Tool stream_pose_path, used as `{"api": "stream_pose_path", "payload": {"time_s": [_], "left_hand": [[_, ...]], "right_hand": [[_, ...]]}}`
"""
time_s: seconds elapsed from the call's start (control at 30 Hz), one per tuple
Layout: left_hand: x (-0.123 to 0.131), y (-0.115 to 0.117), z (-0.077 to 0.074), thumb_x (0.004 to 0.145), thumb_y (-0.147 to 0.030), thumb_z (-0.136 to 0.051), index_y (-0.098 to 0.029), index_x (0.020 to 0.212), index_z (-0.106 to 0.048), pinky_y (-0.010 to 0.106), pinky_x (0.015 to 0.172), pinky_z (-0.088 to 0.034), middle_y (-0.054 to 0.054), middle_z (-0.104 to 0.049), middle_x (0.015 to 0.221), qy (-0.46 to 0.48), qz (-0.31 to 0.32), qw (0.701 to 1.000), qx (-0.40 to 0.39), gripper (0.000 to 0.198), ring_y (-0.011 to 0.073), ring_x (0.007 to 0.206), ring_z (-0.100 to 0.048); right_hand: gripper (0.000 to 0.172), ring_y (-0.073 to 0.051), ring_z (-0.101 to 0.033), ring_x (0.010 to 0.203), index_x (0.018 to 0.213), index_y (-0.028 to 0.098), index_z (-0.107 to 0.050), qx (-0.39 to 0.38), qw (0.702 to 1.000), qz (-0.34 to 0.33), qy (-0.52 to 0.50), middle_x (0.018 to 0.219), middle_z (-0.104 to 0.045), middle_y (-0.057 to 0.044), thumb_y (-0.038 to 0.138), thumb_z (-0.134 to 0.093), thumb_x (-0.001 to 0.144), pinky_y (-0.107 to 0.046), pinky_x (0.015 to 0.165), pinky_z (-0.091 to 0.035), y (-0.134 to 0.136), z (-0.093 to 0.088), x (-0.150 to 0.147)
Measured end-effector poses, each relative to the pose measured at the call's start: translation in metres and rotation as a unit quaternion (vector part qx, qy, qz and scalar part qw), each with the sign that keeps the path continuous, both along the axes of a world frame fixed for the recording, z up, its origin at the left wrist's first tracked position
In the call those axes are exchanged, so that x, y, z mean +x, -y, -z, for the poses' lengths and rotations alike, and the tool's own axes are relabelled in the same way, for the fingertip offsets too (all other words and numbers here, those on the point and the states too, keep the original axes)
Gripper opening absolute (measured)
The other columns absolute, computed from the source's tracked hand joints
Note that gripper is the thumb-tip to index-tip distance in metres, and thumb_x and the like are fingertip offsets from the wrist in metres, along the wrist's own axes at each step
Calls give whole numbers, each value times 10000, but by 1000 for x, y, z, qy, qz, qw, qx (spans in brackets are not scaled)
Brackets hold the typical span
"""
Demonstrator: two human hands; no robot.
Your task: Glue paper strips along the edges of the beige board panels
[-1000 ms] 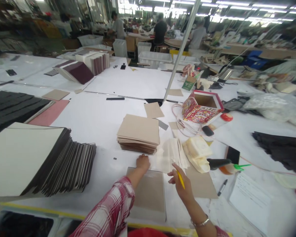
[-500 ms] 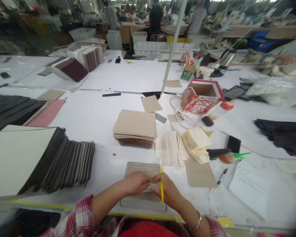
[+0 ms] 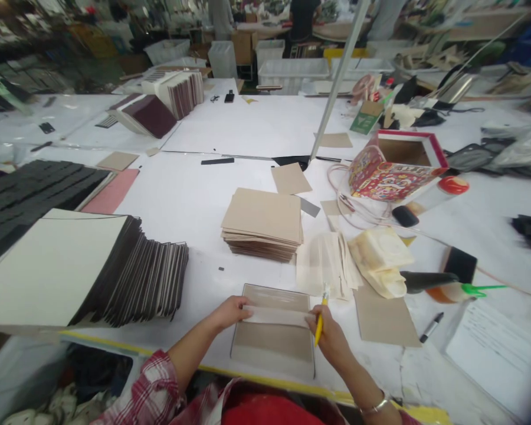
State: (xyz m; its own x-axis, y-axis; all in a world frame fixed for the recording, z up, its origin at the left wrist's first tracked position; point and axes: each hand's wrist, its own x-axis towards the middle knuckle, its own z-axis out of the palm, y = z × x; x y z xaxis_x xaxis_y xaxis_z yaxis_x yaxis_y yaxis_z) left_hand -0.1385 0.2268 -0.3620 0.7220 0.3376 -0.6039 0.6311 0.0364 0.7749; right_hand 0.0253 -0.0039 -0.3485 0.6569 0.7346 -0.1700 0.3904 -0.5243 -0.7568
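Note:
A taupe board (image 3: pixel 272 342) with a thin dark edge lies flat in front of me. Across its upper half a pale, translucent strip (image 3: pixel 277 316) stretches between my hands. My left hand (image 3: pixel 230 313) pinches the strip's left end. At the other end, my right hand (image 3: pixel 330 335) has thumb and fingers on the strip and also grips a slim yellow-handled tool (image 3: pixel 319 327) with a pale tip; its exact kind is unclear. Just beyond the board are a pile of cream strips (image 3: pixel 323 262) and a stack of beige boards (image 3: pixel 263 215).
Dark-edged panels (image 3: pixel 159 283) stand packed at left, beside black stacks (image 3: pixel 39 195). To the right are a crumpled cream cloth bundle (image 3: pixel 380 257), a loose board (image 3: pixel 384 316), a marker (image 3: pixel 431 327), written paper (image 3: pixel 491 354) and a red patterned box (image 3: pixel 393 171). A pole (image 3: pixel 338 82) rises beyond.
My hands were close together over the board; now they are apart, with the pale strip spread between them. The view has shifted, moving the table's things rightward in the picture.

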Motion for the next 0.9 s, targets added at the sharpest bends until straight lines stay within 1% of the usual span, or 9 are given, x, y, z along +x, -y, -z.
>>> {"api": "stream_pose_path", "payload": {"time_s": [0.1, 0.17, 0.27, 0.37, 0.47, 0.63, 0.77, 0.9], "left_hand": [[8, -4, 15, 724, -335, -545, -119, 766, -592, 202, 476, -362, -33, -507, 537, -25, -68, 996, 58, 225, 81, 470, -445], [14, -4, 24, 738, -335, -526, -129, 717, -579, 199, 462, -330, -42, -471, 507, -37, -98, 988, 111, 214, 80, 459, -430], [19, -7, 34, 704, -332, -564, -148, 589, -532, 200, 483, -289, -50, -431, 492, -46, -124, 971, 198, 219, 85, 493, -412], [21, -10, 40, 691, -341, -578, -156, 539, -513, 204, 509, -276, -49, -431, 493, -49, -128, 958, 252, 248, 90, 516, -402], [21, -11, 45, 712, -344, -561, -158, 559, -541, 206, 529, -287, -39, -474, 515, -47, -123, 952, 275, 242, 96, 532, -427], [23, -11, 49, 710, -359, -572, -157, 581, -565, 206, 540, -298, -22, -534, 556, -52, -118, 946, 297, 239, 105, 555, -467], [24, -10, 49, 709, -366, -576, -159, 578, -561, 207, 537, -294, -22, -542, 561, -62, -115, 942, 310, 245, 103, 551, -470], [25, -9, 46, 714, -372, -571, -160, 577, -556, 208, 529, -285, -22, -538, 556, -73, -107, 941, 314, 252, 104, 543, -466]], "right_hand": [[175, -144, -543, 599, 864, 214, -384, 5, 998, 31, 54, 695, -532, 0, 387, -389, 834, -254, 576, -416, -17, 20, 9], [195, -152, -556, 623, 865, 206, -402, 10, 995, 45, 94, 731, -553, -22, 398, -387, 834, -258, 588, -420, -27, 33, 12], [216, -159, -554, 616, 855, 196, -428, 2, 989, 49, 143, 726, -563, -35, 403, -368, 839, -261, 578, -415, -37, 51, 13], [230, -164, -557, 622, 863, 190, -446, -6, 985, 45, 167, 718, -571, -38, 396, -346, 847, -261, 575, -412, -40, 63, 14], [244, -166, -560, 621, 879, 184, -453, -12, 984, 44, 172, 718, -572, -42, 399, -343, 848, -262, 571, -412, -39, 68, 15], [251, -169, -559, 622, 899, 180, -457, -4, 983, 47, 176, 727, -575, -47, 397, -343, 845, -269, 568, -415, -37, 69, 16], [236, -160, -548, 610, 888, 185, -460, -1, 984, 49, 173, 722, -570, -38, 389, -350, 844, -262, 562, -411, -38, 70, 16], [214, -157, -531, 624, 884, 182, -454, 4, 983, 35, 178, 729, -550, -37, 361, -342, 850, -265, 582, -410, -37, 70, 17]]}}
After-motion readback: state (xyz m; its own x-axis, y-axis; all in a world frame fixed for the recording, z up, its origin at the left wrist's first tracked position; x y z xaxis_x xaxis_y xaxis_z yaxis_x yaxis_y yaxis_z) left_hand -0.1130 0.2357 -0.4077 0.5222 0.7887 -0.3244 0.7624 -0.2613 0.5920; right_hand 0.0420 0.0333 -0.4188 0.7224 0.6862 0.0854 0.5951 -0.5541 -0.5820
